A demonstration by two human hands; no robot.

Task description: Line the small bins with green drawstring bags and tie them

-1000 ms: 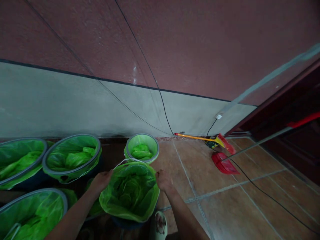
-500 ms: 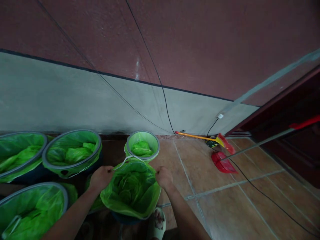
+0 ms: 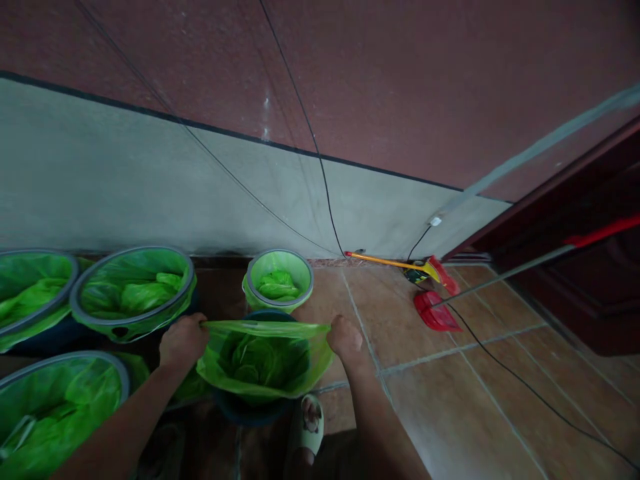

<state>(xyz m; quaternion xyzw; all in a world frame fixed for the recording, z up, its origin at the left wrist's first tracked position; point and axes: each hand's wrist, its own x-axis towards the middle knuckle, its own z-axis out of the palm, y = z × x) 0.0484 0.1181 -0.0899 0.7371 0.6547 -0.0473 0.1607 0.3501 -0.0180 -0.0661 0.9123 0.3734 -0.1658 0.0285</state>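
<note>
A green trash bag (image 3: 265,388) is stretched across the mouth of a dark blue trash can (image 3: 253,415) on the floor in front of me. My left hand (image 3: 184,341) is closed on the bag's left edge. Its right edge is gripped in my right hand (image 3: 346,337). Pulled straight between both hands, the far rim of the bag stands above the can, whose back edge shows behind it. Inside, the bag's folds are bunched up. Just beyond stands a smaller lined can (image 3: 306,288) with a grey ring.
Several lined cans, among them one with a grey ring (image 3: 75,307), stand on the left. Along the wall lie a yellow-handled broom (image 3: 385,259), a red dustpan (image 3: 436,313) and a black cable (image 3: 520,377). A slippered foot (image 3: 311,421) is close to the can.
My hands have moved apart, pulling the bag's rim taut. The white drawstring loop that stood above the bag no longer shows. More of the blue can is exposed.
</note>
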